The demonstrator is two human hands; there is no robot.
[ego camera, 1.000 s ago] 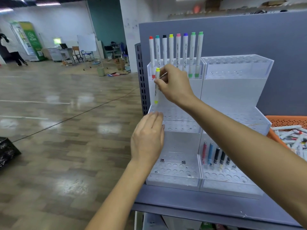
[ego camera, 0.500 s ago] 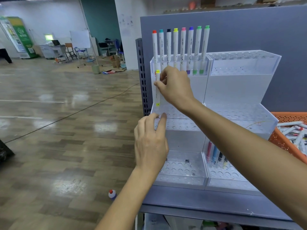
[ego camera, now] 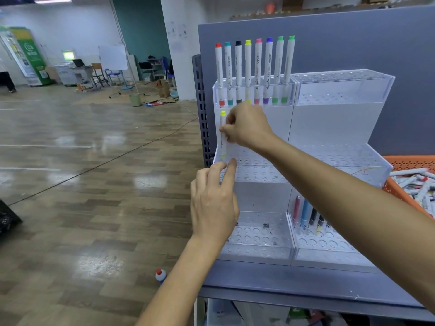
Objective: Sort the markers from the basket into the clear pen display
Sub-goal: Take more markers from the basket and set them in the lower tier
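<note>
Centre frame: right hand pinches a yellow-capped marker, upright, its lower end at the left end of the clear display's middle tier. Left hand has straight fingers, tips touching that tier's front edge. Orange basket of markers sits at right edge.

The white markers standing in the top row, above the right hand, carry "Acrylic Marker" and "deli" along their barrels.
</note>
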